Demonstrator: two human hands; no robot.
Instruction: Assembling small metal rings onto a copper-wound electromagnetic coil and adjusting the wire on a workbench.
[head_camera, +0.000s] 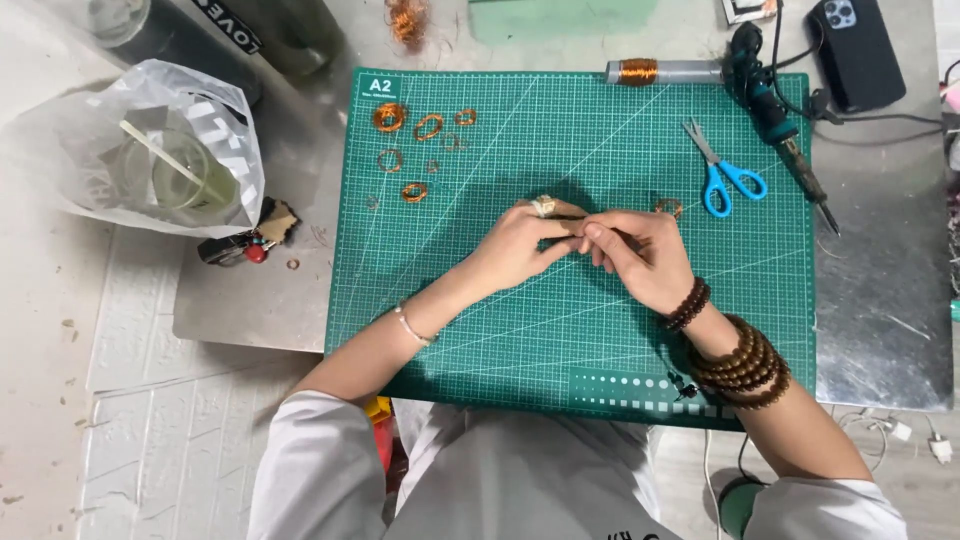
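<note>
Head view: my left hand (520, 243) and right hand (640, 255) pinch shut together on something tiny, hidden; probably a copper coil (670, 207), light, springy; hold its rim.

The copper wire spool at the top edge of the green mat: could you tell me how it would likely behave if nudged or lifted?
The copper wire spool lies on its side, a long cylinder, so a nudge would probably roll it. It looks slim, probably fairly light. Its grey ends look smooth, perhaps slippery; the wound wire should grip better.

Both hands' fingers (590, 232) pinched together
</note>
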